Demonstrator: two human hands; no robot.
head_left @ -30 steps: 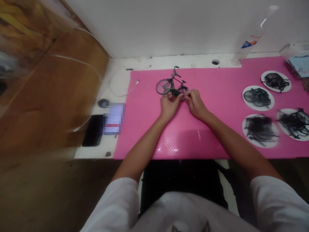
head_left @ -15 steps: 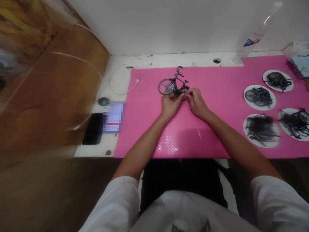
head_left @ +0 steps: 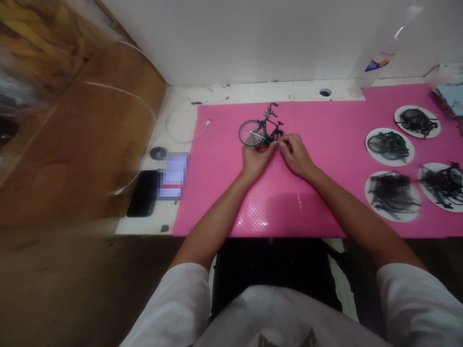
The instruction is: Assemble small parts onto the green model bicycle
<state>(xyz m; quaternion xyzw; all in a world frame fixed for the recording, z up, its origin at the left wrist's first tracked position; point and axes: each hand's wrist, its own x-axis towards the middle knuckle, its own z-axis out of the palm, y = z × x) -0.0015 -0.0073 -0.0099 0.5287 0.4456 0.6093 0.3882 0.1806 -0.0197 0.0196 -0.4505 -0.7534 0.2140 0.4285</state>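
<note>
A small dark model bicycle (head_left: 268, 123) is held over the pink mat (head_left: 325, 140), its large spoked wheel to the left and its handlebars pointing up. My left hand (head_left: 257, 158) is closed around its lower side, thumb reaching towards the rear end. With fingertips pinched, my right hand (head_left: 294, 152) works at that same rear end, close to my left thumb. Whatever small part lies between the right fingertips is too small to make out. A tiny piece (head_left: 277, 160) lies on the mat just below the hands.
Several white plates of dark bicycle parts, such as one plate (head_left: 372, 156), stand on the right. A clear bottle (head_left: 378, 62) rises behind them. On the left are a black phone (head_left: 142, 195), a round dark object (head_left: 158, 153) and a white cable (head_left: 188, 141).
The bicycle has tilted slightly, its handlebars shifting a little to the right. Both hands keep nearly the same place and grip. The whole view has moved very slightly.
</note>
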